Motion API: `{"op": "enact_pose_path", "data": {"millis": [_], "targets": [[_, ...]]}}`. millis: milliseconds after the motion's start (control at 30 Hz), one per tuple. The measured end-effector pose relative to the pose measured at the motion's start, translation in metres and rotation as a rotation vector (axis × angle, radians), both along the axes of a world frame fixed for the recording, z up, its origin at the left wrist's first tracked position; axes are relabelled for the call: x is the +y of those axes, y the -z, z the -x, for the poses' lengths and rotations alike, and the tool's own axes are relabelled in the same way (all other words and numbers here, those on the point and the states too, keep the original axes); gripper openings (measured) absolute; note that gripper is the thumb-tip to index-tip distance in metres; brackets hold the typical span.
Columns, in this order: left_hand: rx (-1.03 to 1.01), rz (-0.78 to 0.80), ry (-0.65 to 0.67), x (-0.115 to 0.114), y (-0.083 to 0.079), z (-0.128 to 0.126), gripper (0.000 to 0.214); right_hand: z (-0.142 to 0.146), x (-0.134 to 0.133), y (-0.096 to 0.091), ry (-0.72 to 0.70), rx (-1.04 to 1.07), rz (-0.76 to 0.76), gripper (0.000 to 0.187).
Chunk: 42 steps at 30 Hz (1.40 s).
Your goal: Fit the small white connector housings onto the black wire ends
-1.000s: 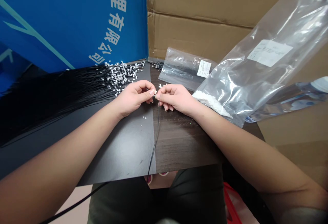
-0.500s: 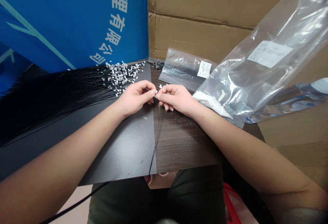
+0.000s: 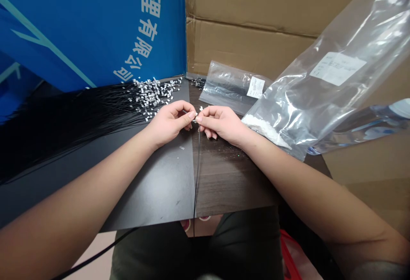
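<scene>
The left hand [image 3: 169, 122] and right hand [image 3: 222, 122] meet in a narrow pinch, thumb and finger tips closed from both sides on a tiny white connector [image 3: 194, 118], which sits in the air just above the tabletop [image 3: 230, 181]. Held this close, so small a part seems steadied from both sides, though the fingertips hide its exact form. A thin black cable [image 3: 197, 177] drops from it, straight down over the table edge, and so hangs clear of everything else. To the left, on a black sheet [image 3: 153, 186], lies a fanned mass of black cables [image 3: 70, 134], all laid one way, so that their white ends [image 3: 153, 94] bunch together within easy reach of the left hand. A few loose white pieces [image 3: 201, 108] lie just behind the right hand. Beyond it are a small plastic bag [image 3: 232, 87] and a large plastic bag [image 3: 323, 96] with white parts [image 3: 262, 128] in its lower corner, against a cardboard carton [image 3: 250, 19] and a blue banner [image 3: 80, 28]
</scene>
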<state>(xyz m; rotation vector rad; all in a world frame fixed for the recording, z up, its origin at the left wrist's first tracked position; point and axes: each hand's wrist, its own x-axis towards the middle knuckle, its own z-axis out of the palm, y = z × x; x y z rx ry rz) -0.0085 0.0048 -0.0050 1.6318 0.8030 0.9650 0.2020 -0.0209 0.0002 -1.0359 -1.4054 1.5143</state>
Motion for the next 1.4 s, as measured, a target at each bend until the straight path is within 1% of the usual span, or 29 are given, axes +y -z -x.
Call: {"op": "enact_pose_path", "data": {"millis": [133, 300, 433, 767, 933, 1100, 1267, 1400], "targets": [[0.019, -0.021, -0.019, -0.0004, -0.0003, -0.0007, 0.043, 0.001, -0.0003, -0.0001, 0.01, 0.005, 0.01, 0.039], [0.111, -0.074, -0.047, -0.0027, -0.0015, -0.0021, 0.039, 0.0016, -0.0012, 0.0001, 0.026, -0.047, 0.003, 0.032], [0.143, -0.075, -0.049, -0.0034, -0.0027, -0.0026, 0.039, 0.0013, -0.0017, 0.0005, 0.02, -0.076, -0.024, 0.028], [0.105, -0.032, -0.041, -0.0033, -0.0034, -0.0021, 0.039, 0.0032, -0.0026, -0.0006, 0.049, -0.087, -0.013, 0.03], [0.096, -0.004, -0.05, -0.0036, -0.0035, -0.0032, 0.036, 0.0039, -0.0023, -0.0008, 0.051, -0.075, -0.017, 0.036], [0.078, 0.005, -0.043, -0.0035, -0.0031, -0.0031, 0.034, 0.0024, -0.002, 0.0, 0.049, -0.088, -0.019, 0.031], [0.075, 0.003, -0.049, -0.0031, -0.0021, -0.0027, 0.032, 0.0019, -0.0022, -0.0004, 0.042, -0.088, -0.022, 0.035], [0.068, 0.009, -0.046, -0.0036, -0.0019, -0.0032, 0.031, 0.0022, -0.0023, -0.0008, 0.039, -0.094, -0.028, 0.028]]}}
